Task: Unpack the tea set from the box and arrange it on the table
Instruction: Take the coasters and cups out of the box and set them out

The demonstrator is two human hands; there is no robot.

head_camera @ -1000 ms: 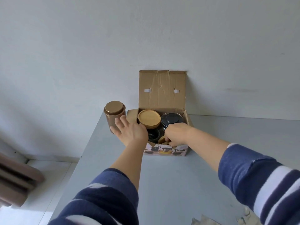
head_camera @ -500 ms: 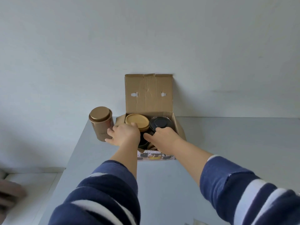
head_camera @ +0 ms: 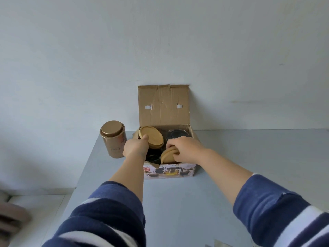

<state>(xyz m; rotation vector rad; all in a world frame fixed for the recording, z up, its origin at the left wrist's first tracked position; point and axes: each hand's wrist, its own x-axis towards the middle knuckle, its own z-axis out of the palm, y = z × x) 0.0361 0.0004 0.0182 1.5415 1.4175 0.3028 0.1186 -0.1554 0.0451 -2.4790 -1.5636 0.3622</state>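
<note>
An open cardboard box stands at the far edge of the grey table, its lid flap upright against the wall. Inside are a stack of round wooden coasters, tilted, dark cups and a black-lidded teapot. My left hand grips the left rim of the tilted coaster stack. My right hand holds a second pair of wooden coasters on edge at the box's front.
A gold tea tin stands on the table just left of the box, close to my left hand. The table's left edge drops to a pale floor. The white wall is right behind the box.
My left hand has taken hold of the coaster stack and tipped it up. My right hand has pulled a second pair of coasters up on edge at the box front.
</note>
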